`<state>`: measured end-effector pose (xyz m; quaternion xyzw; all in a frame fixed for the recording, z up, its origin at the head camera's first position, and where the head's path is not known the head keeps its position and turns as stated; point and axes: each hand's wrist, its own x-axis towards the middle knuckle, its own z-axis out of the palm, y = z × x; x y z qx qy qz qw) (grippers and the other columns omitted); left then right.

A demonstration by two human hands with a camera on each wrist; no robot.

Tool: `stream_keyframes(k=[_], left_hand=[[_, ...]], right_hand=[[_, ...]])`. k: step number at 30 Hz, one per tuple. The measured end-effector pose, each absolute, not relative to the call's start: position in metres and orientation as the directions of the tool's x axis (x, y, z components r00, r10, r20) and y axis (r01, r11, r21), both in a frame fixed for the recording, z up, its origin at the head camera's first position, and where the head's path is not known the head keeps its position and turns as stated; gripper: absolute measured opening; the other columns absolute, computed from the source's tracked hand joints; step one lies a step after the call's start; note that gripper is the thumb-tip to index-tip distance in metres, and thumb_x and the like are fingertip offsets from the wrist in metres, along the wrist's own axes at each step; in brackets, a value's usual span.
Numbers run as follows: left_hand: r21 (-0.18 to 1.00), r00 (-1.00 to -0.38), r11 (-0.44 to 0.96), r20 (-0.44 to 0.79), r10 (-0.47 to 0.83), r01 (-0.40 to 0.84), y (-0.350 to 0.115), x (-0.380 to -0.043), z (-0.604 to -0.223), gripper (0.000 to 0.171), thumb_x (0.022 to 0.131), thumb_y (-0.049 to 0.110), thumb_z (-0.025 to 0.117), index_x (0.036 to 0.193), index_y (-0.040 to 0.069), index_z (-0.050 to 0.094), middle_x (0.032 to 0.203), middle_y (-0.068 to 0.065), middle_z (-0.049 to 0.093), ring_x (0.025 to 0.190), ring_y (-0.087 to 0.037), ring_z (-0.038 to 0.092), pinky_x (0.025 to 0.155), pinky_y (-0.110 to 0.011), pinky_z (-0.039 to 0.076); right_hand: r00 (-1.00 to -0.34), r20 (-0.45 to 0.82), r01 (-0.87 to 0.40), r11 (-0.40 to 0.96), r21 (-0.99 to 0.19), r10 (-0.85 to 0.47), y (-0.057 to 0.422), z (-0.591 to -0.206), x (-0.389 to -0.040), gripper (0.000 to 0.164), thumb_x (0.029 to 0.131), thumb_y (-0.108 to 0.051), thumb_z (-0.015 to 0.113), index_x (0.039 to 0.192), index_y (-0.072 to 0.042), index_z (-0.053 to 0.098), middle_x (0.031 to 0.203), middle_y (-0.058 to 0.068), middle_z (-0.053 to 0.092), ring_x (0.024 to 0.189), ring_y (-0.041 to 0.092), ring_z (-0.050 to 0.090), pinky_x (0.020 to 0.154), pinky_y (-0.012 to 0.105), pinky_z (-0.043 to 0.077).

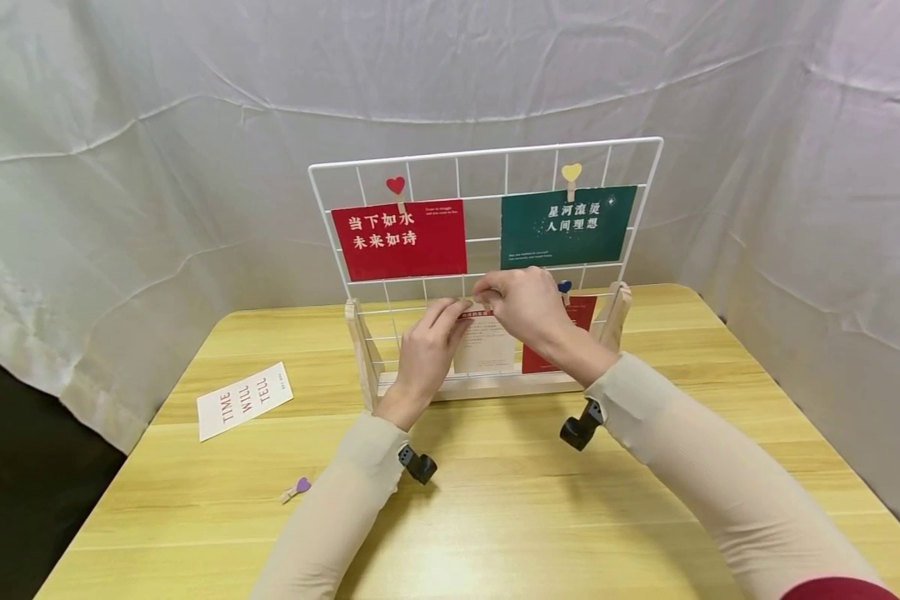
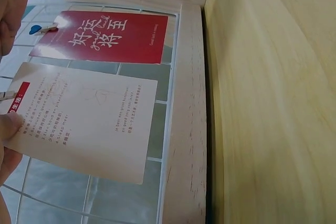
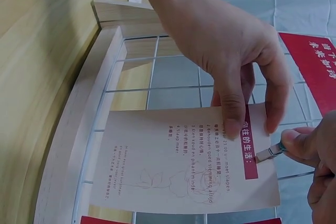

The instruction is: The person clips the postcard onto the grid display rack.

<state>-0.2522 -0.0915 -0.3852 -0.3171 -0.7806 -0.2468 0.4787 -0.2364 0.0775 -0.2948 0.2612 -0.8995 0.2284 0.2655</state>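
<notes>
My left hand (image 1: 425, 346) pinches the upper left part of a white printed card (image 1: 483, 350), thumb on its front, against the white wire grid rack (image 3: 157, 51). Under a red heading strip, the card carries small text and a faint line drawing. At its top edge, my right hand (image 1: 527, 304) pinches a small clothespin (image 3: 270, 152), whose tip overlaps the red strip. Beside this card hangs a red card (image 2: 115, 38), held by a clothespin with a blue heart (image 2: 35, 29); my right forearm partly covers it in the head view.
Higher on the grid hang a red card (image 1: 405, 242) under a red heart clip (image 1: 395, 186) and a green card (image 1: 570, 237) under a yellow heart clip (image 1: 572, 172). On the table at left lie a white lettered card (image 1: 244, 401) and a purple heart clothespin (image 1: 297, 489).
</notes>
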Motion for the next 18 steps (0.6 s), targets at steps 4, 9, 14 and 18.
stream_keyframes(k=[4,9,14,18], left_hand=[[0.074,-0.328,0.672,0.908,0.260,0.736,-0.0915,-0.2524,-0.3855,0.024,0.088,0.010,0.073,0.112,0.006,0.068,0.107,-0.007,0.064,0.095,-0.019,0.067,0.078,-0.031,0.057],[0.069,-0.319,0.673,0.913,0.256,0.737,-0.0910,-0.2529,-0.3867,0.024,0.088,0.009,0.073,0.111,0.006,0.068,0.108,-0.007,0.064,0.095,-0.018,0.067,0.078,-0.031,0.057],[0.073,-0.320,0.673,0.914,0.250,0.736,-0.0904,-0.2537,-0.3870,0.023,0.089,0.009,0.072,0.111,0.006,0.067,0.108,-0.007,0.063,0.096,-0.018,0.067,0.078,-0.030,0.057],[0.077,-0.323,0.671,0.913,0.250,0.737,-0.0902,-0.2538,-0.3875,0.022,0.089,0.010,0.072,0.111,0.005,0.067,0.108,-0.007,0.063,0.096,-0.018,0.067,0.079,-0.029,0.057]], right_hand=[[-0.723,0.599,-0.591,0.757,-0.279,-0.343,0.0774,-0.2951,-0.2362,0.011,0.090,-0.007,0.070,0.095,-0.009,0.079,0.087,0.005,0.075,0.065,0.020,0.064,0.060,0.029,0.051],[-0.723,0.597,-0.589,0.762,-0.269,-0.348,0.0771,-0.2954,-0.2362,0.010,0.091,-0.008,0.070,0.095,-0.010,0.079,0.088,0.005,0.075,0.067,0.020,0.065,0.063,0.031,0.052],[-0.694,0.615,-0.613,0.755,-0.234,-0.373,0.0788,-0.2967,-0.2368,0.010,0.090,-0.010,0.071,0.096,-0.010,0.079,0.090,0.005,0.075,0.074,0.021,0.069,0.068,0.034,0.055],[-0.680,0.632,-0.633,0.733,-0.250,-0.372,0.0800,-0.2995,-0.2379,0.009,0.090,-0.009,0.071,0.095,-0.009,0.079,0.089,0.005,0.075,0.076,0.021,0.070,0.069,0.034,0.056]])
